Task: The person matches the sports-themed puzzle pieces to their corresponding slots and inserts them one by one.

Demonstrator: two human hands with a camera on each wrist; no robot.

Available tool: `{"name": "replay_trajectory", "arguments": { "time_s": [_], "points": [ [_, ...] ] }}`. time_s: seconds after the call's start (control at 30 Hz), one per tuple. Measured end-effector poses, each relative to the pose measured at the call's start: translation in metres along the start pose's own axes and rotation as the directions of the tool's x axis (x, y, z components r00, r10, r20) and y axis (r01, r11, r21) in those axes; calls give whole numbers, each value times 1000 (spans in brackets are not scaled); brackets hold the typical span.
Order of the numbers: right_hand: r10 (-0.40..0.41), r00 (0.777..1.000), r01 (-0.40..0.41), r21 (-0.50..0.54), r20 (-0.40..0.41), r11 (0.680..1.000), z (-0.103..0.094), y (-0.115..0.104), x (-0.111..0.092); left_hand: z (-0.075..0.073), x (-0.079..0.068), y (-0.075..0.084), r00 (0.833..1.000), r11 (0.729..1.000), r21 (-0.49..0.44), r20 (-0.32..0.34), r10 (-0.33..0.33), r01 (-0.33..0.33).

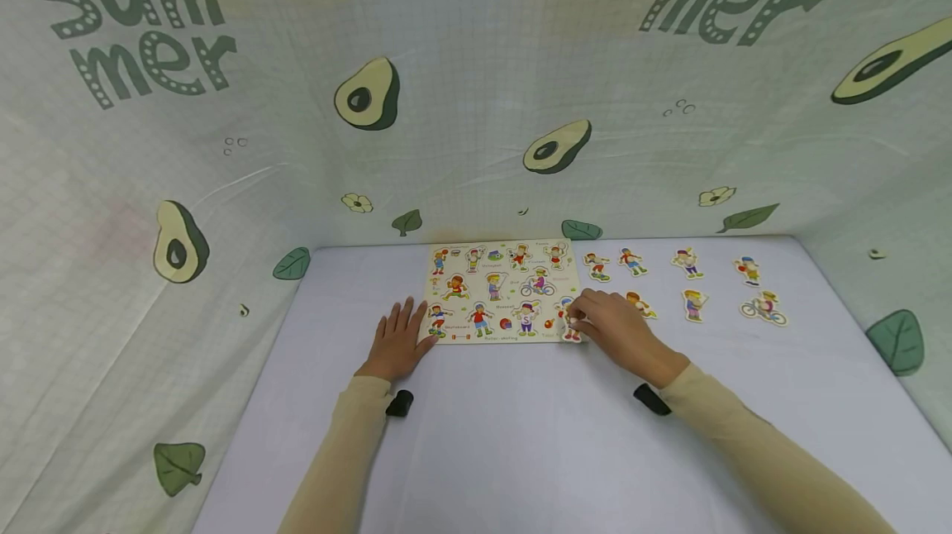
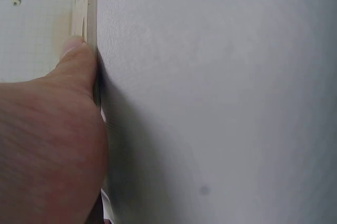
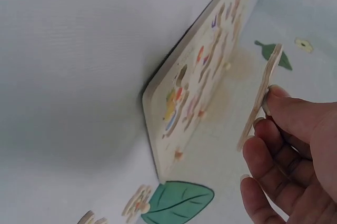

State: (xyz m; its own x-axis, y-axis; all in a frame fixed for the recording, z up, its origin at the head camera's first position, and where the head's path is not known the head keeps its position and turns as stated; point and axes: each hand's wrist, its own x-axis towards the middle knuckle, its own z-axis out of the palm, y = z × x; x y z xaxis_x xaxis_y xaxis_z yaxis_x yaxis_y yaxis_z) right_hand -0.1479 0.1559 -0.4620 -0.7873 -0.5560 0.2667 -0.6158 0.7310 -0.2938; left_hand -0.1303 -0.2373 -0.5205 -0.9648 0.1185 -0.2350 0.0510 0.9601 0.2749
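Note:
A flat wooden puzzle board [image 1: 513, 341] printed with sporting children lies near the back of the table. My left hand [image 1: 396, 344] rests at its left side, fingers straight and spread. In the left wrist view its thumb [image 2: 79, 58] touches the board's edge. My right hand [image 1: 619, 331] pinches a wooden puzzle piece [image 3: 261, 92] between thumb and fingers. That piece [image 1: 572, 329], cut as a child figure, is held above the board's lower right corner. From the right wrist, it stands apart from the board [image 3: 152, 98], edge-on, so its picture is hidden there.
Right of the board lie several loose figure pieces, among them a cyclist [image 1: 763, 308], a golfer [image 1: 695, 305] and a skateboarder [image 1: 597, 266]. One piece [image 1: 640, 305] is partly behind my right hand. A printed cloth [image 1: 461, 178] hangs behind the white table [image 1: 506, 435].

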Motion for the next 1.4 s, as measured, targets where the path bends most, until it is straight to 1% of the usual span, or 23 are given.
{"name": "replay_trajectory", "arguments": {
  "time_s": [0.3,0.47,0.73,0.9,1.1,1.2,1.4],
  "points": [
    [-27,1000,27,6,-2,1000,4,-11,30,1,0,-2,1000,1000,-14,-8,16,-16],
    [-40,999,40,35,-8,999,8,-17,49,1,0,-3,1000,1000,-8,-9,20,-20],
    [-26,1000,25,62,16,998,20,-21,80,2,2,-4,1000,1000,-6,1,11,-11],
    [-41,999,40,63,12,997,30,-23,99,2,3,-4,1000,1000,5,2,13,-13],
    [-30,999,27,77,41,997,39,-29,120,5,5,-6,1000,1000,-2,-2,14,-14],
    [-42,998,39,68,54,997,43,-32,131,5,4,-6,1000,1000,4,-6,17,-17],
    [-56,995,51,62,81,997,52,-38,150,1,2,-3,1000,1000,11,1,13,-13]
  ]
}}
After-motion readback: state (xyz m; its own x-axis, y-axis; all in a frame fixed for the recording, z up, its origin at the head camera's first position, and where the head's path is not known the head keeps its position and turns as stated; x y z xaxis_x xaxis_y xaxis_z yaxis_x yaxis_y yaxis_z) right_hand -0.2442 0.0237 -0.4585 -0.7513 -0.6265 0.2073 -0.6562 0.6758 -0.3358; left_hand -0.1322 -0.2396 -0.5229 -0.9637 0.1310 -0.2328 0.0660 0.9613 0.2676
